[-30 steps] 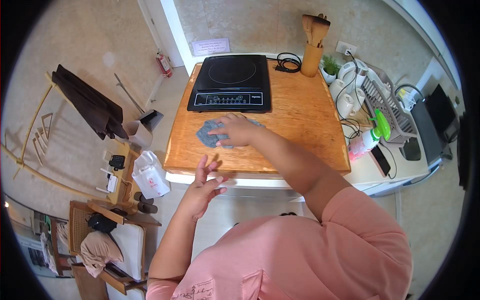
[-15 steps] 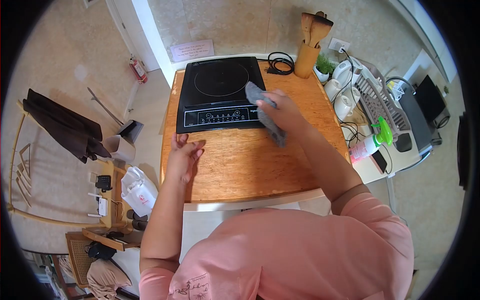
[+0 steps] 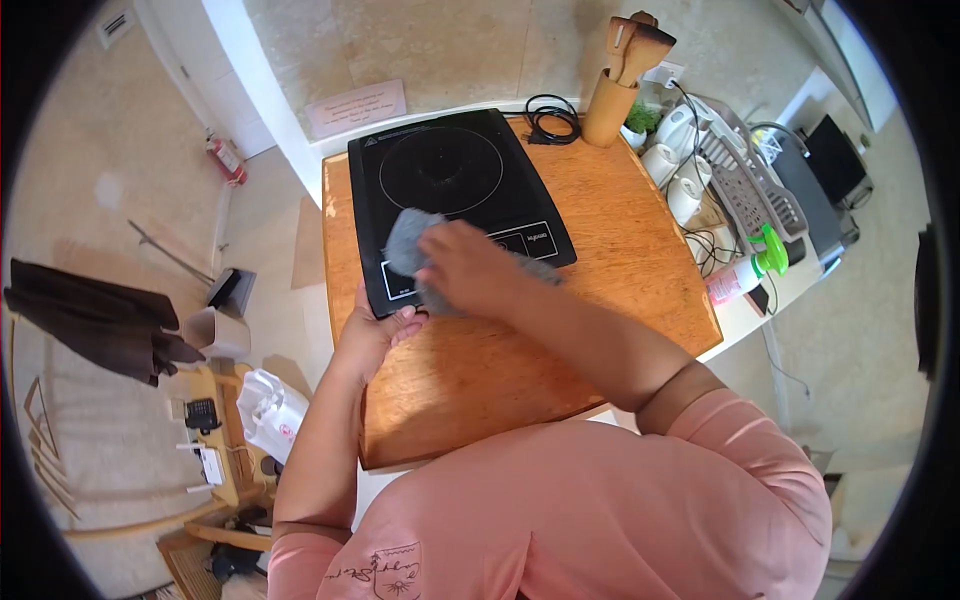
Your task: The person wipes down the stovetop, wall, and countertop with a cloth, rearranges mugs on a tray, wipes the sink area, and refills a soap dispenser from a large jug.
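Observation:
A black induction cooktop (image 3: 440, 170) lies on the wooden tabletop (image 3: 480, 370), turned slightly. My right hand (image 3: 470, 268) is closed around a grey cloth (image 3: 408, 240), which lies over the left part of the control panel. Part of the cloth trails out to the right beneath my wrist. At the cooktop's front left corner, my left hand (image 3: 378, 325) grips the edge, thumb and fingers around the corner. The middle of the panel is hidden by my right hand and the cloth.
A wooden utensil holder (image 3: 608, 110) stands at the back right, beside a coiled black cord (image 3: 552, 120). On the right side counter are white mugs (image 3: 685, 195), a dish rack (image 3: 750, 180) and a spray bottle (image 3: 740, 277). A small sign (image 3: 357, 108) leans on the wall.
My right hand has swept the cloth leftward across the control panel. My left hand has closed on the cooktop's front left corner. The view has tilted, and the cooktop appears rotated.

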A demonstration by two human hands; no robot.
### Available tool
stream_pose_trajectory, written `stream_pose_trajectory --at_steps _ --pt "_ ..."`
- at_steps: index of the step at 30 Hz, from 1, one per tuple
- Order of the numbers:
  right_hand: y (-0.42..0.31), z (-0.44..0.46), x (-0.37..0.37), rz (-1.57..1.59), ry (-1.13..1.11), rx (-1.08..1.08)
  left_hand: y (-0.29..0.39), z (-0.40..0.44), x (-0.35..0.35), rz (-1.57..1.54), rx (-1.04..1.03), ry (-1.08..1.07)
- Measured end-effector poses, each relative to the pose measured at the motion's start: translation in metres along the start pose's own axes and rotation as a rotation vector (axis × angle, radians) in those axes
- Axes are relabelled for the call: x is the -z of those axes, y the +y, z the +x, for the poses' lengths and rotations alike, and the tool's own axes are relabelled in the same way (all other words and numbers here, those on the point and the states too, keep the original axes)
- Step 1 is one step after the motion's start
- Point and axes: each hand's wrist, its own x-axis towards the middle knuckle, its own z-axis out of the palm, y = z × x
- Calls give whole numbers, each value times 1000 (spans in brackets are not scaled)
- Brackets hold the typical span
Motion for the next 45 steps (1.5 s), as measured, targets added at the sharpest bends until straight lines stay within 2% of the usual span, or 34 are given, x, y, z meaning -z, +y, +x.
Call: stream_pose_trajectory --at_steps 4,6,8,10,12,14,17,20,22,23,25,26,28,32,37,39,40,42,43,45 --pt "-31 21 -16 23 58 -39 -1 5 3 47 -60 -26" --pt "-28 15 -19 -47 214 41 -6 7 4 41 -29 -59" --pt "-11 4 -11 -80 163 0 -2 3 2 -14 9 -59" --pt "16 -16 13 -261 -48 -175 5 -1 -1 1 9 -67" --pt "52 -50 33 -143 140 -307 9 -3 -2 25 8 -70" --pt "74 -72 47 -189 222 -330 10 -3 -1 12 24 -72" --pt "63 -67 35 -266 244 -429 9 1 2 8 50 -74" --pt "17 -44 8 -288 262 -303 15 2 3 24 68 -88" --pt "-10 -22 -11 -207 121 -295 15 1 5 40 75 -101" --pt "-22 -11 -19 -207 119 -290 14 2 7 25 74 -119" --pt "-40 10 -27 -147 12 -76 8 7 10 3 68 -136" --pt "-41 20 -26 -149 8 -69 3 10 13 37 56 -150" --pt "-32 44 -24 -157 -158 58 3 8 13 67 40 -155" --pt "10 105 -38 -141 -255 13 15 0 2 131 -16 -83" --pt "76 196 -68 -207 -229 -46 19 -3 1 226 -9 -62" --pt "87 225 -72 -304 -195 -187 21 -4 1 302 30 -57" --pt "89 233 -73 -301 -190 -181 22 -3 2 305 26 -49" --pt "91 242 -74 -502 -181 -174 21 -3 3 273 51 -64" --pt "88 239 -74 -503 -182 -170 21 -3 3 270 50 -61" --pt "76 212 -73 -194 -241 -115 22 -2 4 265 49 -73"
